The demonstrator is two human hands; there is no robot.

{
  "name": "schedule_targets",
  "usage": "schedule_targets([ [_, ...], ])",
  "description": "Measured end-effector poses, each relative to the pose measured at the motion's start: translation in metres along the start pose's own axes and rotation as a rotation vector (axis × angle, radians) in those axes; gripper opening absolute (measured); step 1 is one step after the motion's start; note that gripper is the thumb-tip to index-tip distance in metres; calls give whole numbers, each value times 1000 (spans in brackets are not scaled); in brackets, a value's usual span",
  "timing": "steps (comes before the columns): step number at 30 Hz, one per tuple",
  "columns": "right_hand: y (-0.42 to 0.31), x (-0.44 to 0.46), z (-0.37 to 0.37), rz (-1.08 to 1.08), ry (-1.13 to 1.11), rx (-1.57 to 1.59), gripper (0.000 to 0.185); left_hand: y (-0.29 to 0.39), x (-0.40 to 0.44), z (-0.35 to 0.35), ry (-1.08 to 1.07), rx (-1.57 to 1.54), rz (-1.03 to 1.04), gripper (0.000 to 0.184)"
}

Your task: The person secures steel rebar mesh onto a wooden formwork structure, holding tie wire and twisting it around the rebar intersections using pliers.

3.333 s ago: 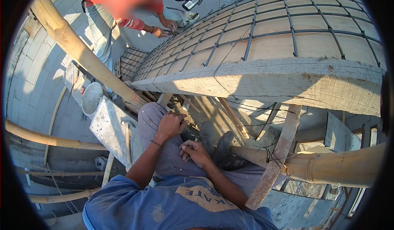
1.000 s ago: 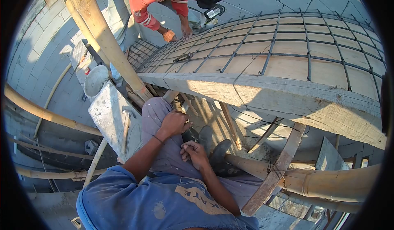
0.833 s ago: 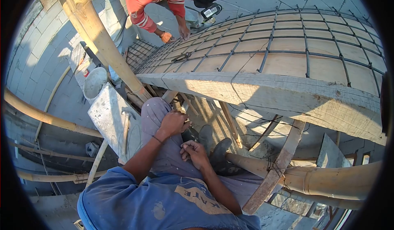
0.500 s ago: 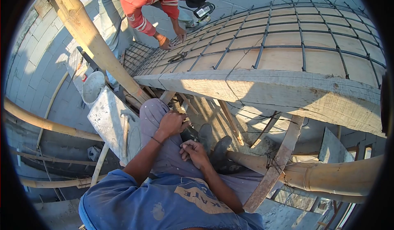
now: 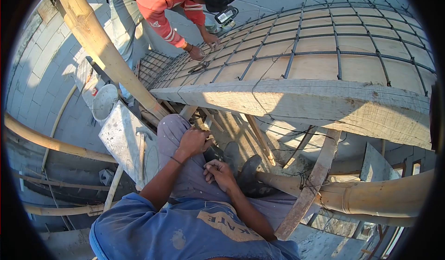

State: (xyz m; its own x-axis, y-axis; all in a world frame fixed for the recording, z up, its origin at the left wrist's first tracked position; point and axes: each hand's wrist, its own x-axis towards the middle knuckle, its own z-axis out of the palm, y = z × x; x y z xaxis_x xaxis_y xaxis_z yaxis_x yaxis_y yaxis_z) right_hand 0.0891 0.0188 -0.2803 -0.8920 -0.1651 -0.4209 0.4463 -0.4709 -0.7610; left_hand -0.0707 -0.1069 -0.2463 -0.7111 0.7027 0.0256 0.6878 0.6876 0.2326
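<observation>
My left hand (image 5: 193, 141) rests on my raised knee (image 5: 171, 130), its fingers curled in and no tool showing in it. Lower down, my right hand (image 5: 219, 174) lies by my thigh with the thumb against its bent fingers; it looks closed, and nothing sticks out of it. My dark boots (image 5: 250, 167) are just beyond the hands. Across from me, a co-worker in a red top (image 5: 157, 9) bends over a steel rebar mesh (image 5: 301, 37), both hands on the bars. A pair of pincers (image 5: 199, 67) lies on the mesh near those hands.
A thick timber edge board (image 5: 296, 95) runs in front of me. Bamboo poles (image 5: 97, 37) stand at left and cross at right (image 5: 380, 197). A wooden brace (image 5: 310, 186) slants beside me. At left are a hammer (image 5: 141, 155) on a splattered board (image 5: 123, 130) and a bucket (image 5: 104, 100).
The co-worker's hands have shifted a little to the right along the mesh. My own hands stay where they were, and the view has moved slightly.
</observation>
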Motion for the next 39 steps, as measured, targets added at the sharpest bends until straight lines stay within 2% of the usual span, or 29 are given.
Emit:
schedule_targets([
  [39,4,1,-2,9,-5,26,14,1,-1,-2,13,6,17,32],
])
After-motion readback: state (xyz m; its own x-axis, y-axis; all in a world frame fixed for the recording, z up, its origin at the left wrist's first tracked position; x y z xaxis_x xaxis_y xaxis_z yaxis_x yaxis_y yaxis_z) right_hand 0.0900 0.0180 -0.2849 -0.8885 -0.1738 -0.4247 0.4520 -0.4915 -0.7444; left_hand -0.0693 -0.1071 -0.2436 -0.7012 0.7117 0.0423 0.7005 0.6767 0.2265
